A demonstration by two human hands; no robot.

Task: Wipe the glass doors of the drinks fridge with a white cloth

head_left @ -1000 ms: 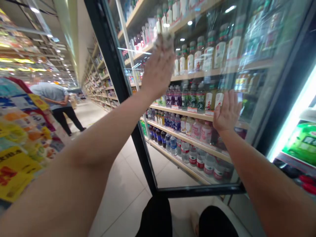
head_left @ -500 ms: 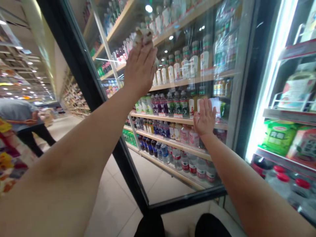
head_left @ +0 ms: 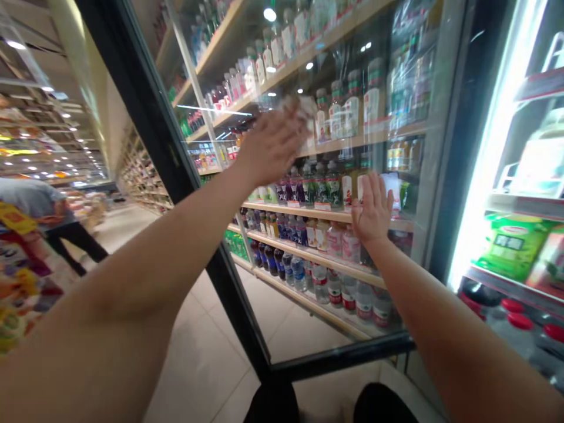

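Observation:
An open glass cooler door (head_left: 335,305) with a black frame stands in front of me. My left hand (head_left: 271,144) presses a crumpled whitish cloth (head_left: 302,107) against the upper glass, fingers flat over it, blurred by motion. My right hand (head_left: 373,210) lies flat on the glass lower and to the right, fingers spread, holding nothing. Through the glass I see shelves of bottled drinks (head_left: 308,232).
The lit cooler interior (head_left: 511,247) with green packs and red-capped bottles is at the right. A person in a grey shirt (head_left: 39,205) bends over in the aisle at far left, beside colourful packaged goods (head_left: 22,282). Tiled floor (head_left: 220,352) lies below.
My left hand with the cloth has swept down and to the right across the glass. My right hand stays flat on the door in nearly the same place.

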